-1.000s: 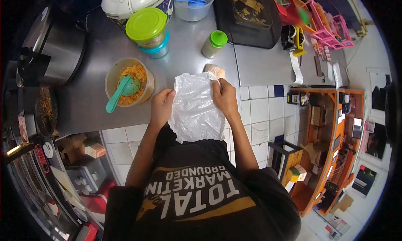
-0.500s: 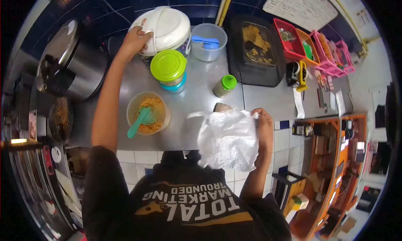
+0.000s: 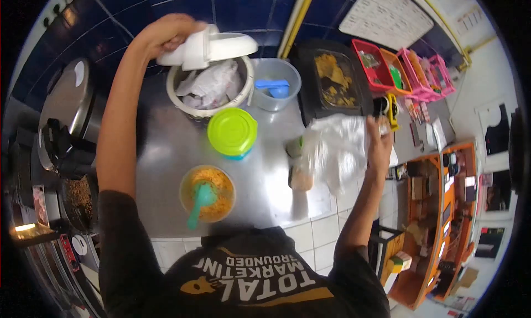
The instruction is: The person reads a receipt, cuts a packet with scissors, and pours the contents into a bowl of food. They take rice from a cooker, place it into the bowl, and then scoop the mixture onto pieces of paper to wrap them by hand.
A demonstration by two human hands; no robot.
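My left hand (image 3: 171, 33) grips the white lid (image 3: 235, 47) and holds it tilted above a round white-rimmed container (image 3: 172, 97). Crumpled whitish plastic (image 3: 213, 85) shows inside that container. On the other side, my right hand (image 3: 379, 144) pinches the edge of a thin, translucent plastic bag (image 3: 334, 152) that hangs over the counter's right part. The bag partly covers a green-topped bottle (image 3: 294, 147) and stands close to a small brownish object (image 3: 301, 178) whose kind I cannot make out. Between my arms sits a tub (image 3: 185, 182) of orange crumbly food with a teal spoon (image 3: 203, 196).
A lime-green lid (image 3: 232, 131) tops stacked containers near the middle. Behind it is a clear tub (image 3: 287, 100) with a blue scoop (image 3: 274, 87). A black container (image 3: 307, 69) and colored baskets (image 3: 370, 66) line the back right. A large steel cooker (image 3: 69, 108) stands left.
My left hand has lifted the lid off the white container, exposing the plastic inside. My right hand has moved the bag rightward and farther from my body. The view has shifted.
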